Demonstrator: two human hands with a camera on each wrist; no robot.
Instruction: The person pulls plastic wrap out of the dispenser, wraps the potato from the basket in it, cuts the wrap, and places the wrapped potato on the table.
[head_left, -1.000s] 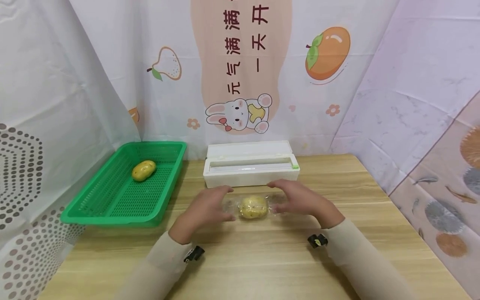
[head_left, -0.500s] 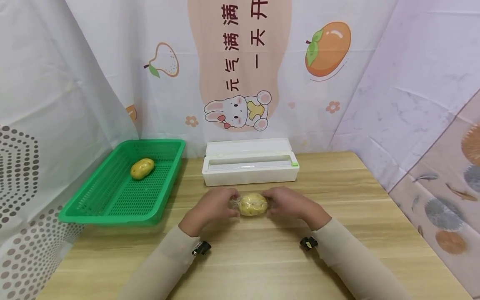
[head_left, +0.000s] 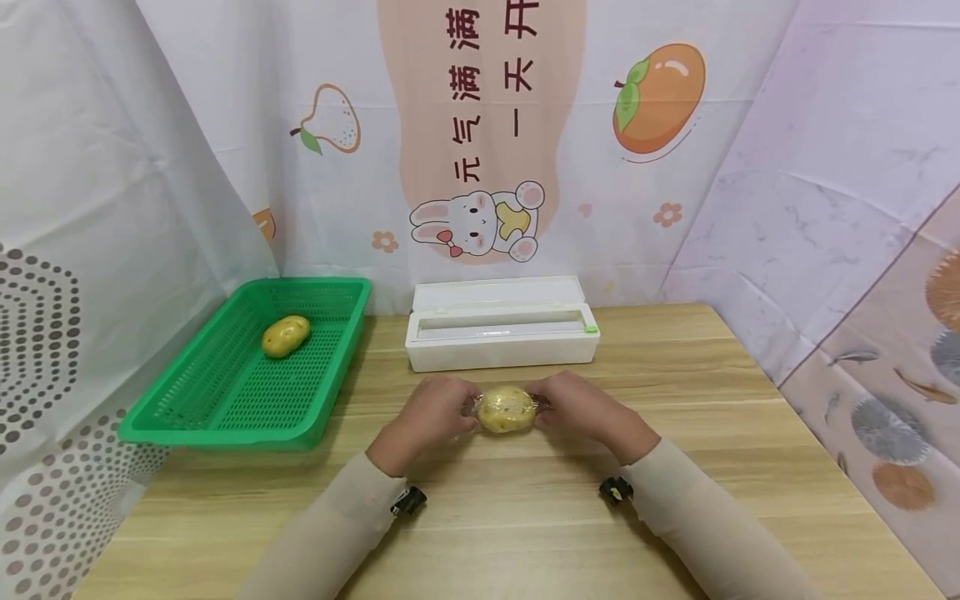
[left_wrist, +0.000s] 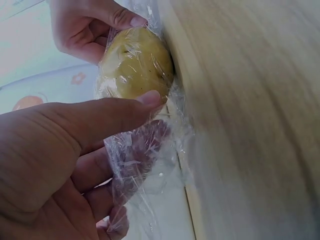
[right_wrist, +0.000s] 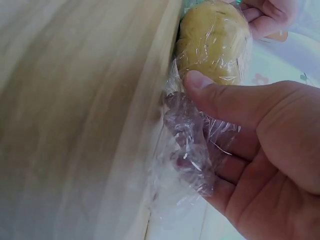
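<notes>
A yellow potato (head_left: pixel 507 410) wrapped in clear cling film lies on the wooden table between both hands. At its left end, my left hand (head_left: pixel 433 412) pinches the gathered cling film (left_wrist: pixel 145 170), thumb against the potato's edge and fingers behind the film. My right hand (head_left: pixel 583 410) does the same at the right end, with the loose film tail (right_wrist: pixel 190 145) bunched between thumb and fingers. In both wrist views the potato shows through creased, shiny layers.
Behind the hands stands a white cling film box (head_left: pixel 502 353) with its lid raised. To the left, a green plastic basket (head_left: pixel 330 392) holds another potato (head_left: pixel 286 336). Printed curtains (head_left: pixel 637 217) hang behind the table (head_left: pixel 675 392) and along both sides.
Both hands have moved inward from the spread film ends to the potato's ends, and their fingers have closed on the film. In the last half second they have hardly moved.
</notes>
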